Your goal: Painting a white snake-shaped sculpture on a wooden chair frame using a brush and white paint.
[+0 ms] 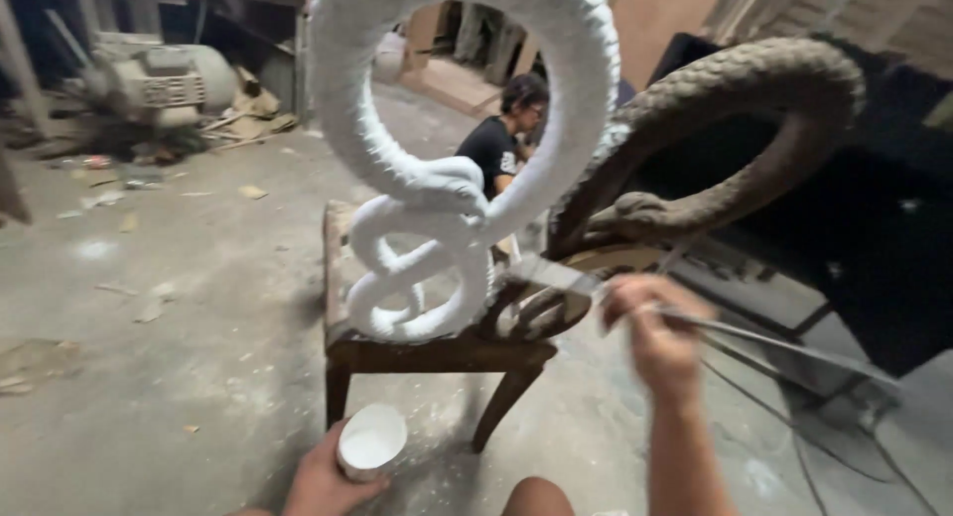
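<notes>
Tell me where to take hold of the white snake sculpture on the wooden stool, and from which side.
Probably grip the white snake sculpture at the narrow waist where the big upper ring meets the lower coils, coming from the left, with a second hand under the base coils. That crossing looks thickest and sits near the middle, while the brown snake sculpture crowds the right side of the wooden stool.

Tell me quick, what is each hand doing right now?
Left hand: closed around a small white cup.
Right hand: fingers closed on a thin long-handled tool, blurred, its tip near the white coiled sculpture.
</notes>
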